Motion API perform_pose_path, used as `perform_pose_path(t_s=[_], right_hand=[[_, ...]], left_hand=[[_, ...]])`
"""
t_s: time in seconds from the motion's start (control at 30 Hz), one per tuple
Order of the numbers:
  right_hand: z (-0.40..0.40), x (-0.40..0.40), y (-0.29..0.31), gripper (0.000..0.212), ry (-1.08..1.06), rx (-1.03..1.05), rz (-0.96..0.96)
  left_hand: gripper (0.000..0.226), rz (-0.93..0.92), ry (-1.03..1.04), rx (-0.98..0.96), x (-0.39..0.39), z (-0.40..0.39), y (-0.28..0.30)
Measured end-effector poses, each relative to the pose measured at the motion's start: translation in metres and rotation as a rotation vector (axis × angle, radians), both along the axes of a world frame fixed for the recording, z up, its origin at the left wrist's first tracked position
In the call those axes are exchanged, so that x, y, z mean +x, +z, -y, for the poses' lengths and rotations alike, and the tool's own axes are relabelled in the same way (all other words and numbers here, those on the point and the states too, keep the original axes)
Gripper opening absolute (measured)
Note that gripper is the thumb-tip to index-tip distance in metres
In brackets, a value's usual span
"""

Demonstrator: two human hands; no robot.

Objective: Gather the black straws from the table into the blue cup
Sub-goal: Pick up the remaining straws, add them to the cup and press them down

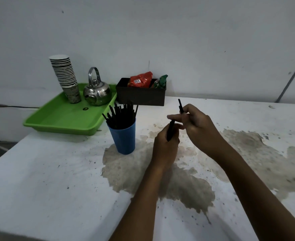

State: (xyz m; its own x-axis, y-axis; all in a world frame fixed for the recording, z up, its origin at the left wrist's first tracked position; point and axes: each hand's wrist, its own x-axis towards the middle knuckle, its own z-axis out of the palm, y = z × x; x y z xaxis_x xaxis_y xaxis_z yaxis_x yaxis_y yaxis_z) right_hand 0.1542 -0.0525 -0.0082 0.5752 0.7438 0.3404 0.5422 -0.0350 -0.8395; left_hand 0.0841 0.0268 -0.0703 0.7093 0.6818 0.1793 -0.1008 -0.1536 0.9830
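The white surface point(56, 180) fills most of the view, its paint worn off in large brownish patches around the middle and right. At its far left corner lies a green tray point(63, 119), partly overhanging the edge. On the tray stand a tall stack of paper cups point(65, 79), the bottom one printed with a pattern too blurred to read, and just right of it a steel kettle point(96, 92) with its handle upright. Right of the tray, against the wall, sits a dark box point(140, 96) holding a red packet point(140, 80) with a white barcode label and a green packet point(161, 82); the lettering on both is too small to read.

The blue cup point(124, 138) stands upright on the surface just in front of the tray's right end, left of the hands. A bunch of black straws point(121, 115) stands in it, fanning out above the rim.

Both hands hover above the surface, close together, right of the cup. The left hand point(165, 146) is curled around a few black straws, the held straws point(170, 130), gripping them near upright. The right hand point(198, 129) pinches a single straw point(181, 106) between thumb and fingers, its free end pointing up and away, while its forefinger stretches left over the top of the left hand's straws.
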Motion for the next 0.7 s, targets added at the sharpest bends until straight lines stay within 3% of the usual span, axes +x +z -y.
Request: perform_pose_path(t_s=[0.2, 0.43, 0.57, 0.7], right_hand=[[0.009, -0.012, 0.022, 0.015, -0.168, 0.212, -0.117], [-0.011, -0.035, 0.041, 0.017, -0.032, 0.445, -0.450], [-0.034, -0.051, 0.043, 0.021, -0.059, 0.436, -0.434], [-0.053, -0.064, 0.039, 0.014, -0.097, 0.413, -0.279]], left_hand=[[0.025, 0.098, 0.004, -0.077, -0.017, 0.002, 0.024], [0.025, 0.344, 0.073, -0.005, -0.060, -0.018, 0.078], [0.028, 0.499, 0.163, 0.073, -0.085, -0.041, 0.108], [0.033, 0.597, 0.271, 0.101, -0.101, -0.070, 0.127]])
